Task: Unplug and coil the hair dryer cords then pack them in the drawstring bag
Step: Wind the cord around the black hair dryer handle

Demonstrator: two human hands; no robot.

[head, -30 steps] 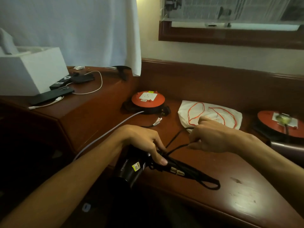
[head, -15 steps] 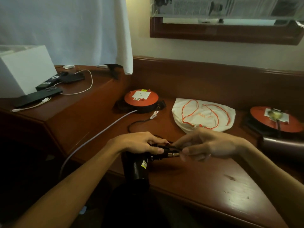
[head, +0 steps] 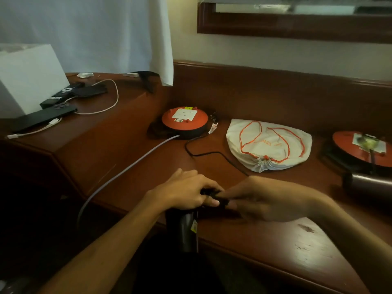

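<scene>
Since the earlier frame your hands have closed in on each other, and the loose run of black cord (head: 209, 154) that looped up between them has been drawn in, so that only one strand trails away over the desk (head: 275, 247). Your left hand (head: 186, 193) curls over the top of the black hair dryer (head: 183, 228), which hangs down past the near edge of the desk. Your right hand (head: 265, 200) meets it from the right, fingertips touching the left hand's, and pinches a dark bundle at the dryer's handle; whether that bundle is the coiled cord or the plug you cannot tell through the blur.

The free cord runs from behind your right hand toward the far left, curving up to the orange extension reel (head: 184, 120) against the back ledge, where a small white tag sits on it. A pale cable (head: 127, 168) leaves that reel toward the near left and drops off the desk.

The white drawstring bag (head: 269, 145), with its orange string lying in loops on top, rests right of the reel, well apart from your hands. At the far right a second orange reel (head: 360, 147) sits behind a second, metallic hair dryer (head: 369, 183). On the raised ledge to the left lie a phone (head: 44, 118), a remote (head: 61, 95) and a white box (head: 27, 79).
</scene>
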